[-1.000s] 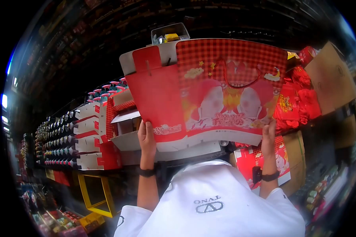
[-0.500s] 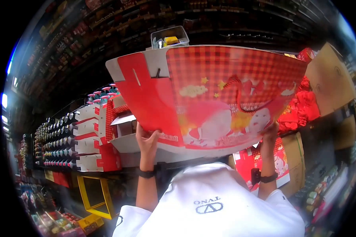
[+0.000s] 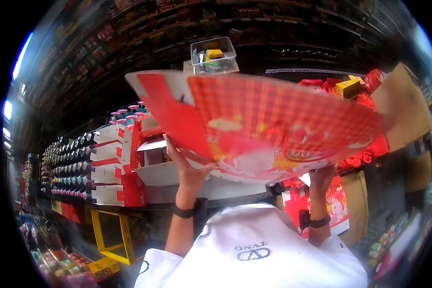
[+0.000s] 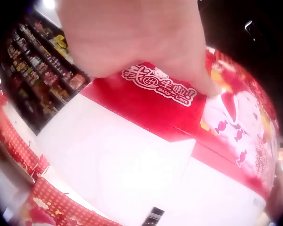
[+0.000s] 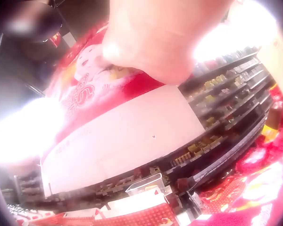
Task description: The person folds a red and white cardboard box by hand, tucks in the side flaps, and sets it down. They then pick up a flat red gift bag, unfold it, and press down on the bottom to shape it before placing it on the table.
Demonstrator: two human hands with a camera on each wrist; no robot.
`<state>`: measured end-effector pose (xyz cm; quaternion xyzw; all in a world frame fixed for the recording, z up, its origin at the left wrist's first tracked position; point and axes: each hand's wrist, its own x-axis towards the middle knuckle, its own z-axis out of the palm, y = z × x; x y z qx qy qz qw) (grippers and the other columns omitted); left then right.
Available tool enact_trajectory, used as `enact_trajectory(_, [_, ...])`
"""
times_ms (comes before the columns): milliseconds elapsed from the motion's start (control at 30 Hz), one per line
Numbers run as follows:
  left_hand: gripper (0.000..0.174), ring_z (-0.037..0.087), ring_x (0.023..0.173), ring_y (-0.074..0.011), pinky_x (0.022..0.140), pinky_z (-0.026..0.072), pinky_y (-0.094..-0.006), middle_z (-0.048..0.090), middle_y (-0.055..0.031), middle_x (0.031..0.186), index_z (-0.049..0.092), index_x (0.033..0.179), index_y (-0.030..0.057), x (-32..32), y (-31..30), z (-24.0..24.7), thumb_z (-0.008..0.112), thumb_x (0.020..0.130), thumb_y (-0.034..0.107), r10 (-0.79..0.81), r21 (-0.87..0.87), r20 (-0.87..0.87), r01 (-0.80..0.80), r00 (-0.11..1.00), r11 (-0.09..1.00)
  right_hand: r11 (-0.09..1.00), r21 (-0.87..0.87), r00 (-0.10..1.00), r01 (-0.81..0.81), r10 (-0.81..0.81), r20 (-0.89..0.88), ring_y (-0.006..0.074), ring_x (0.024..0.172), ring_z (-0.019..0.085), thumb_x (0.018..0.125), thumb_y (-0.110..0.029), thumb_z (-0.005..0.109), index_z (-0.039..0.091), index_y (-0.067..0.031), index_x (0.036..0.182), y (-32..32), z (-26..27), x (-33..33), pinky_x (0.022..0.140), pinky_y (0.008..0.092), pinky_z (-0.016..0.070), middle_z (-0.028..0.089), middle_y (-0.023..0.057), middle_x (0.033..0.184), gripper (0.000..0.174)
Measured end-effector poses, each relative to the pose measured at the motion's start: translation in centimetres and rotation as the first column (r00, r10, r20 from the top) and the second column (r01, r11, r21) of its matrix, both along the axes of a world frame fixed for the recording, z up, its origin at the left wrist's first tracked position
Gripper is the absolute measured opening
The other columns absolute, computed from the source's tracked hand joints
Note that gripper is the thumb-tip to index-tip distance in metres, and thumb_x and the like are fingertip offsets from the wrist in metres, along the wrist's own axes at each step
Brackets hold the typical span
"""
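A large flattened carton (image 3: 269, 120), red with a checked upper part and white cartoon figures, is held up tilted in front of the chest. My left hand (image 3: 191, 175) holds its near left side, thumb pointing right along the lower edge; the left wrist view shows that hand (image 4: 137, 37) over the red panel, white flaps below. At the near right edge my right hand (image 3: 321, 180) grips the carton, fingers mostly hidden behind it. In the right wrist view the right hand (image 5: 160, 42) lies over the print, above a pale flap (image 5: 127, 132).
A clear plastic bin (image 3: 213, 56) stands beyond the carton. Rows of dark-topped items (image 3: 72, 168) and opened cartons (image 3: 105, 165) are at left, above a yellow frame (image 3: 128, 235). Red packets (image 3: 377, 149) and a brown box (image 3: 408, 105) sit at right.
The carton has tipped so its face looks flatter, and its right end has swung right and down. My left hand has moved slightly right, its thumb spreading away from the fingers.
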<state>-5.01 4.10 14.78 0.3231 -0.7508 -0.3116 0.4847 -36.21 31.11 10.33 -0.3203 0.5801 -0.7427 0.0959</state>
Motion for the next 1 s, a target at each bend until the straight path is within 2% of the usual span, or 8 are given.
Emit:
enact_trajectory(100, [0.172,0.021,0.156,-0.0368,0.129,0.0253,-0.0508,0.004,-0.0208,0.170,-0.017,0.168,0.0086,-0.6,0.0,0.1,0.108,0.051,0.032,-0.060,0.010,-0.061,0.061,0.996,0.998,0.985,0.125,0.945,0.122,-0.077,-0.317,0.0219,0.130,0.052,0.080,-0.004,0.088,0.024,-0.0063,0.158,-0.8,0.6,0.7,0.114,0.0412,0.0412,0.050,0.0108,0.141,0.101])
enact_trajectory(133, [0.172,0.018,0.157,-0.0369,0.129,0.0242,-0.0507,0.003,-0.0209,0.171,-0.016,0.168,0.0081,-0.5,0.2,0.3,0.108,0.052,0.033,-0.045,-0.018,-0.028,0.044,0.999,0.999,0.964,0.200,0.871,0.178,-0.059,-0.488,0.0227,0.130,0.051,0.079,-0.006,0.090,0.023,-0.0063,0.159,0.1,-0.4,0.0,0.114,0.0415,0.0405,0.049,0.0113,0.141,0.104])
enact_trajectory(233, [0.172,0.012,0.160,-0.0372,0.130,0.0221,-0.0509,-0.001,-0.0211,0.172,-0.016,0.168,0.0073,-0.1,0.2,0.8,0.108,0.052,0.035,-0.010,-0.060,0.030,0.012,1.000,0.998,0.975,0.150,0.883,0.164,-0.077,-0.463,0.0235,0.130,0.049,0.079,-0.013,0.095,0.026,-0.0067,0.156,-0.1,-2.1,-0.5,0.115,0.0409,0.0388,0.046,0.0118,0.141,0.104])
enact_trajectory(367, [0.172,0.016,0.159,-0.0375,0.130,0.0246,-0.0513,0.000,-0.0195,0.170,-0.017,0.167,0.0085,-0.4,1.1,1.1,0.109,0.052,0.031,0.035,-0.064,0.070,-0.031,0.997,0.997,0.968,-0.038,0.949,0.247,-0.250,-0.190,0.0217,0.134,0.046,0.084,0.002,0.086,0.029,-0.0063,0.152,-1.5,-1.0,2.3,0.119,0.0397,0.0346,0.045,0.0119,0.144,0.089])
enact_trajectory(533, [0.172,0.021,0.156,-0.0379,0.128,0.0277,-0.0513,0.006,-0.0184,0.167,-0.019,0.167,0.0078,-1.3,1.7,1.1,0.109,0.052,0.026,0.059,-0.036,-0.046,-0.061,0.997,0.997,0.963,0.015,0.943,0.268,-0.259,-0.209,0.0231,0.140,0.046,0.084,0.016,0.077,0.029,-0.0064,0.152,-1.5,-0.2,2.8,0.120,0.0381,0.0356,0.044,0.0139,0.150,0.086])
enact_trajectory(633, [0.172,0.020,0.156,-0.0378,0.128,0.0275,-0.0521,0.006,-0.0189,0.167,-0.018,0.166,0.0080,-1.8,2.1,1.8,0.109,0.052,0.027,0.114,-0.088,-0.026,-0.116,0.993,0.989,0.963,-0.015,0.951,0.268,-0.267,-0.159,0.0237,0.140,0.046,0.084,0.017,0.076,0.031,-0.0067,0.152,-1.5,-0.3,2.9,0.120,0.0389,0.0369,0.045,0.0137,0.151,0.085])
enact_trajectory(733, [0.166,0.019,0.158,-0.0322,0.129,0.0265,-0.0517,0.000,-0.0169,0.173,-0.013,0.169,0.0123,-2.0,2.2,2.0,0.108,0.056,0.031,0.125,-0.129,-0.027,-0.128,0.992,0.983,0.964,-0.035,0.956,0.265,-0.268,-0.120,0.0242,0.140,0.047,0.084,0.017,0.075,0.032,-0.0070,0.152,-1.6,-0.2,3.0,0.120,0.0393,0.0379,0.045,0.0134,0.152,0.084])
enact_trajectory(1000, [0.164,0.020,0.156,-0.0352,0.127,0.0262,-0.0492,0.007,-0.0203,0.169,-0.011,0.168,0.0072,-2.1,2.9,2.0,0.107,0.056,0.024,0.156,-0.140,0.059,-0.146,0.986,0.979,0.971,-0.051,0.970,0.233,-0.236,-0.058,0.0232,0.137,0.049,0.086,0.017,0.075,0.032,-0.0061,0.153,-1.5,-0.5,3.6,0.117,0.0386,0.0405,0.048,0.0131,0.148,0.083])
